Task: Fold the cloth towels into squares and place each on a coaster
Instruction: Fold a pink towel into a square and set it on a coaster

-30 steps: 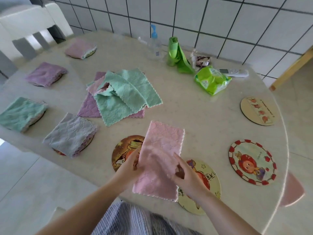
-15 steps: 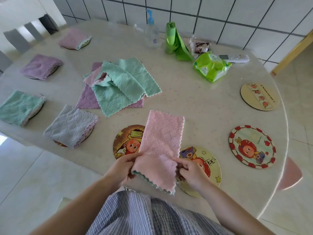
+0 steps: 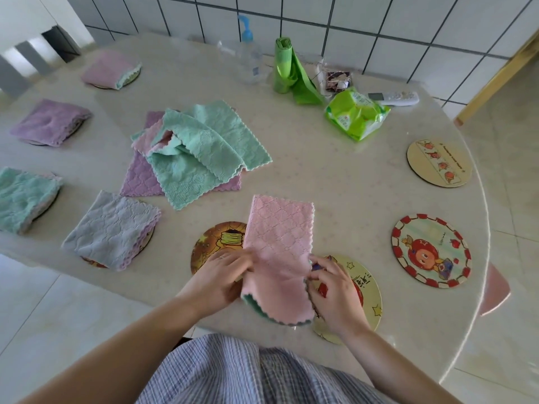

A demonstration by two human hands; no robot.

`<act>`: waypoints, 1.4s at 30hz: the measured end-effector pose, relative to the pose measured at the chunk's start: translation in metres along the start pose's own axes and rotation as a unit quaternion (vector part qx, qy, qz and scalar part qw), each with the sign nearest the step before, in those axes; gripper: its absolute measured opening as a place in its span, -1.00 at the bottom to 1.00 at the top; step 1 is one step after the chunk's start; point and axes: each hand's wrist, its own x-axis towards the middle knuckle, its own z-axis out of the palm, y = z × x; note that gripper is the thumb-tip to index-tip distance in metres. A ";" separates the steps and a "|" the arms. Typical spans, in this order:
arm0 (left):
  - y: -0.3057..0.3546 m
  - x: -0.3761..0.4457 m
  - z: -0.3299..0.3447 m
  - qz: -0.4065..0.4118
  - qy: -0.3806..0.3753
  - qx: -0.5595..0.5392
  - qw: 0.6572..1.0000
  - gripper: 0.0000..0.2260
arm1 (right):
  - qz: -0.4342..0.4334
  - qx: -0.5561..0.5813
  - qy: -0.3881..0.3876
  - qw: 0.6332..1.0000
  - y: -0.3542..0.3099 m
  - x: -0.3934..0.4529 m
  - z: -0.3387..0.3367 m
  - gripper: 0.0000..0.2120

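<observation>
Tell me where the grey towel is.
In the head view, the folded grey towel sits on a coaster at the table's near left, between the green folded towel and the left hand.

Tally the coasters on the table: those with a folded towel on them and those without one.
Coasters under a folded towel: 4
Coasters without a folded towel: 4
Total: 8

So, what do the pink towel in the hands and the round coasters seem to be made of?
Pink towel: soft fuzzy cloth, probably microfibre, with a quilted pattern, scalloped edges and a matte look. Red-rimmed coaster: a thin stiff disc with a printed cartoon, perhaps cork or board; its dark edge does not settle which.
</observation>
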 end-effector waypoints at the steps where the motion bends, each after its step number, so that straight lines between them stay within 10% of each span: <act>1: 0.001 0.004 -0.002 -0.027 -0.010 -0.026 0.999 -0.85 | -0.005 -0.002 0.009 1.000 0.001 0.002 -0.001 -0.92; 16: -0.018 0.080 -0.009 -0.277 0.025 -0.150 0.949 -0.80 | 0.148 0.097 0.002 0.984 -0.009 0.070 -0.009 -0.89; 24: -0.031 0.091 0.003 -0.286 0.016 -0.165 0.944 -0.67 | 0.180 0.130 -0.044 0.974 -0.009 0.101 -0.015 -0.85; 30: -0.030 0.095 -0.001 -0.231 -0.003 -0.166 0.959 -0.42 | 0.133 0.187 -0.047 0.972 -0.004 0.113 -0.009 -0.31; 42: -0.038 0.109 0.006 -0.187 0.056 -0.168 0.966 -0.59 | 0.026 0.045 0.000 0.999 0.002 0.123 -0.012 -0.53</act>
